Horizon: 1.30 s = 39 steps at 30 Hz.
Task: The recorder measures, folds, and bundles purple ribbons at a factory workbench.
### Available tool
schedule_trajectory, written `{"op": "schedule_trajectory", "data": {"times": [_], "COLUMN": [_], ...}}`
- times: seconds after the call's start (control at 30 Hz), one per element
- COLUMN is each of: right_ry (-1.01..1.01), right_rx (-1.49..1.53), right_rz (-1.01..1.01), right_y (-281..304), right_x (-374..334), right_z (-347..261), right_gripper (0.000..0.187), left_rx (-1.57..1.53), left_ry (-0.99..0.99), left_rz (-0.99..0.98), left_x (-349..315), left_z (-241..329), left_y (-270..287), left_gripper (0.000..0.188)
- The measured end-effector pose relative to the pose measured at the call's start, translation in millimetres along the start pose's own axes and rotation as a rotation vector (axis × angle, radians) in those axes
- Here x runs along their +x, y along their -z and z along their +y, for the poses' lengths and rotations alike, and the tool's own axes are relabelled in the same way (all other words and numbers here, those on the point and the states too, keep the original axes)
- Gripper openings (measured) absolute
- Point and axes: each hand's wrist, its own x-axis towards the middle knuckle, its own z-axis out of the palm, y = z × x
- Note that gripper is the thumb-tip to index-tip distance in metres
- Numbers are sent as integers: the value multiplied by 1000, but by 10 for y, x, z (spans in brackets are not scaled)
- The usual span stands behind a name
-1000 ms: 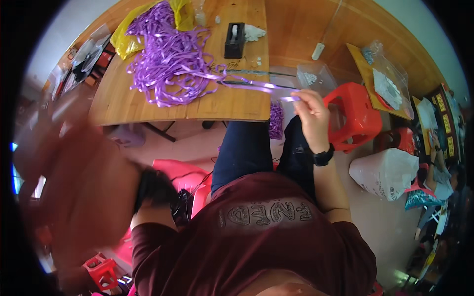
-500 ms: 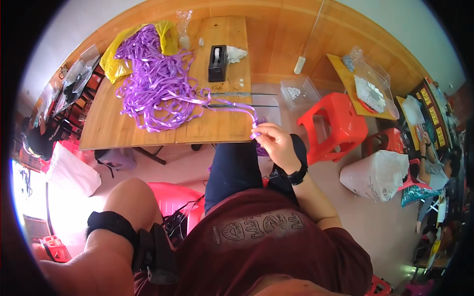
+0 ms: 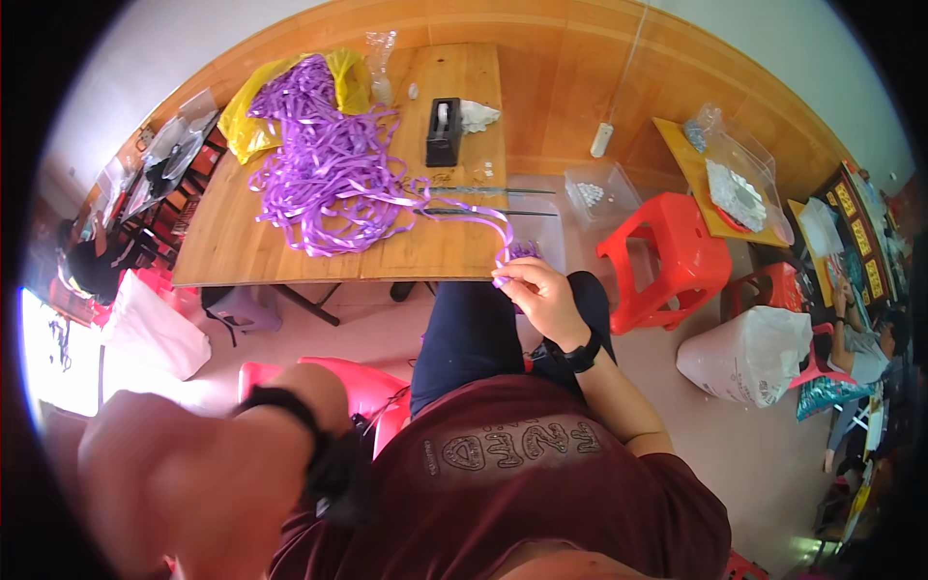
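In my right hand [image 3: 541, 295], thumb and fingers pinch the end of a shiny purple ribbon [image 3: 502, 232] just off the table's front right corner. That ribbon runs back across the wooden table [image 3: 454, 261] to a large tangled heap of purple ribbon [image 3: 329, 184]. The heap spills from a yellow plastic bag [image 3: 242, 126]. My left hand [image 3: 174, 474] is raised close to the camera at lower left, badly blurred. Its fingers cannot be made out. A black tape dispenser [image 3: 444, 132] stands behind the ribbon, beside crumpled white tissue [image 3: 478, 116].
Two thin dark rods [image 3: 493, 212] stick out past the table's right edge, over a clear bin [image 3: 541, 232] with purple ribbon in it. Farther right are a red stool [image 3: 667, 256], a clear box [image 3: 601, 193] of white pieces and a white sack [image 3: 749, 358]. Another person [image 3: 865, 343] sits at far right.
My left arm has swung and its hand now shows as a large blur. My right hand keeps its pinch, a little lower beside the table corner. The whole view has shifted slightly.
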Motion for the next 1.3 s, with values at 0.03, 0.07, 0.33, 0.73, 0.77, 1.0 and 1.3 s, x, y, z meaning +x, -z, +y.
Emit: {"op": "schedule_trajectory", "data": {"times": [0.03, 0.07, 0.33, 0.73, 0.77, 1.0, 1.3], "right_ry": [-58, -110, -138, -193, -150, -61, -148], "right_rx": [53, 42, 52, 69, 34, 225, 155], "right_rz": [6, 58, 19, 3, 4, 221, 308], "right_y": [-16, 23, -168, -121, -142, 325, 498], "right_x": [-9, -9, -105, -78, -37, 115, 96], "right_z": [3, 22, 80, 47, 24, 262, 42], "right_gripper": [15, 13, 15, 17, 17, 21, 20], "left_rx": [10, -172, -402, -405, -428, -131, 1266], "left_ry": [-2, 180, 692, 262, 224, 833, 992], "left_rz": [-13, -98, -464, -597, -598, -645, -690], "left_x": [-43, -206, -949, -1815, -1936, -1490, -1870], "left_z": [-111, -494, -1253, -1578, -1658, -1610, -2191], "left_y": [4, 45, -669, -1480, -1544, -117, 2193], "left_gripper": [15, 19, 30, 31, 32, 28, 29]}}
